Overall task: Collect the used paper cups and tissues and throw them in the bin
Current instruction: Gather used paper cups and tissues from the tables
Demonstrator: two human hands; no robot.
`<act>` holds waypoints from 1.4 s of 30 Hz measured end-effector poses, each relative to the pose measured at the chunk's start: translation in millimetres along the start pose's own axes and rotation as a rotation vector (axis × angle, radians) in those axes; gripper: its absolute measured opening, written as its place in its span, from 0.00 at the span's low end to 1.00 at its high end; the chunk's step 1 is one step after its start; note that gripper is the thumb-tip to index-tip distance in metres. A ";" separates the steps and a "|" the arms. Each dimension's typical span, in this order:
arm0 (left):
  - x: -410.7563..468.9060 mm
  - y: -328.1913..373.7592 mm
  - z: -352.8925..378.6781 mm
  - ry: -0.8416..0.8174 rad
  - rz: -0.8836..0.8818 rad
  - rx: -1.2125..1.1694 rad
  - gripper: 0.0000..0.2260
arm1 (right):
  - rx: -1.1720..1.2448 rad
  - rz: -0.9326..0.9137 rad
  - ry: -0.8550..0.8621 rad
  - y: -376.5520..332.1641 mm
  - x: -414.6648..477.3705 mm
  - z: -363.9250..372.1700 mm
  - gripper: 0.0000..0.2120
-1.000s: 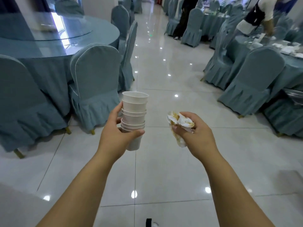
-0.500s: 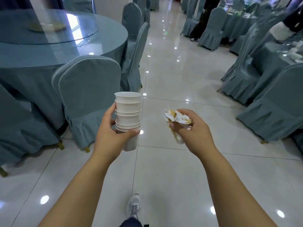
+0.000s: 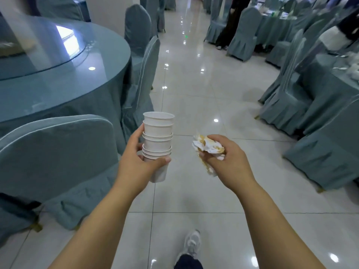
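Paper cups gripped by left fingers, tissues clutched by right fingers, glossy tile floor, covered chairs

white cups, stained tissues, teal chair covers

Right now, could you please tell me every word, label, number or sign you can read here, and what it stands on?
None can be read.
The stack of white paper cups in the left hand is plain.
The crumpled stained white tissues in the right hand show no print.
White items on the right teal table are too blurred.
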State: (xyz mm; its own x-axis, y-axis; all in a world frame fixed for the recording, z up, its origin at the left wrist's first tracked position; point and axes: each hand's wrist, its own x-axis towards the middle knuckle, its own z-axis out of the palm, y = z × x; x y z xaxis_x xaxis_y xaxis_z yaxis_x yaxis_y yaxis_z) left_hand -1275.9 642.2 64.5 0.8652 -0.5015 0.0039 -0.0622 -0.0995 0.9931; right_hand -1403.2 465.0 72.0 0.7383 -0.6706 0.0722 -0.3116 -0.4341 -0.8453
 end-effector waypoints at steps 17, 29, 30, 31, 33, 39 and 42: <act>369.7 31.8 180.0 0.028 -0.054 0.037 0.42 | 0.028 -0.052 -0.021 65.6 420.5 -71.1 0.14; 672.2 52.4 238.1 0.011 -0.032 0.021 0.38 | 0.062 -0.023 -0.014 68.2 720.9 -57.7 0.14; 699.6 56.8 242.7 0.010 -0.025 0.018 0.38 | 0.066 -0.031 -0.004 66.7 747.7 -58.5 0.14; 725.4 59.9 247.3 0.011 -0.019 0.014 0.39 | 0.070 -0.036 0.001 66.0 772.7 -59.3 0.14; 772.7 65.1 257.2 0.019 -0.014 0.014 0.39 | 0.067 -0.041 -0.001 66.3 818.8 -60.4 0.15; 904.7 61.9 294.0 0.054 -0.008 0.042 0.39 | 0.104 -0.044 -0.019 86.6 958.6 -61.6 0.12; 971.7 55.5 317.5 0.095 -0.002 0.037 0.40 | 0.111 -0.072 -0.044 99.9 1037.2 -62.8 0.12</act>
State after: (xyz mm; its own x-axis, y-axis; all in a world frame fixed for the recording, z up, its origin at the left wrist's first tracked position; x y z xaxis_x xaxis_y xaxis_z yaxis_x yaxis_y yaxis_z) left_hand -596.7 -123.5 86.3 0.9083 -0.4181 0.0149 -0.0775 -0.1331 0.9881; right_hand -706.0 -311.7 95.7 0.7827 -0.6120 0.1136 -0.1905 -0.4093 -0.8923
